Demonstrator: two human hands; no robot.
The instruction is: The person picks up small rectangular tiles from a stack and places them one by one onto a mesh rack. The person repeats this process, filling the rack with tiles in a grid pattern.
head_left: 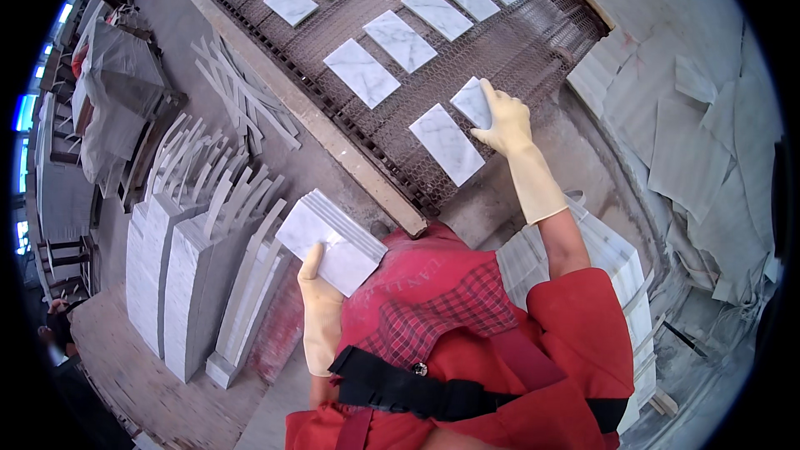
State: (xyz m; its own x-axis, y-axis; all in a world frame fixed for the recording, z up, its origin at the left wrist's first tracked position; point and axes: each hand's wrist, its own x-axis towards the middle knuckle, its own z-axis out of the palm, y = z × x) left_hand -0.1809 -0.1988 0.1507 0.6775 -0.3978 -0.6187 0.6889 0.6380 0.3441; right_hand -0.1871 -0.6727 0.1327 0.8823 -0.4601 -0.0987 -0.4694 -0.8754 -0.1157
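Note:
In my left hand (pixel 320 300), gloved in pale yellow rubber, is a stack of white marble tiles (pixel 327 242), held tilted against the front of my red apron (pixel 417 267). The thumb lies across the top tile, while the other fingers are hidden under the stack. My right hand (pixel 507 123), in a matching glove, reaches forward and grips a grey-veined marble tile (pixel 468 102) at the near end of a mesh conveyor belt (pixel 546 54). The hand covers part of that tile. Just left of it, another marble tile (pixel 447 144) lies flat on the mesh.
More marble tiles (pixel 400 40) lie in rows farther up the belt. A raised side rail (pixel 333 146) borders it. Thick stone slabs (pixel 196 300) and narrow strips (pixel 242 87) stand or lie at left. Large stone sheets (pixel 692 150) fill the right, with striped slabs (pixel 604 262) beside me.

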